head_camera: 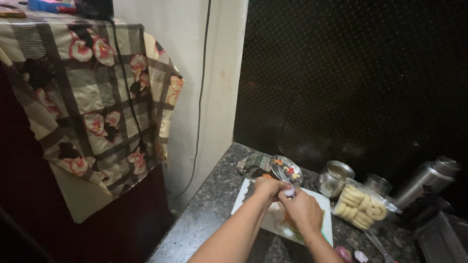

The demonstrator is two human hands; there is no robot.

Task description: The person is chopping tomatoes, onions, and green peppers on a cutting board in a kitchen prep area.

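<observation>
Both my hands meet over a white cutting board (246, 195) on a dark speckled counter (209, 214). My left hand (267, 186) and my right hand (303, 210) both pinch a small pale pinkish onion (289, 192) between their fingertips. Orange and pale scraps (282, 223) lie on the board under my right hand, partly hidden by it. Two more small onions (344, 253) lie on the counter near the bottom edge.
Behind the board lie a crumpled cloth (251, 163) and a small patterned dish (286, 170). To the right stand a steel pot (334, 178), a bag of ring biscuits (358, 204), a glass (378, 184) and a steel flask (424, 182). A floral cloth (92, 97) covers a tall unit at left.
</observation>
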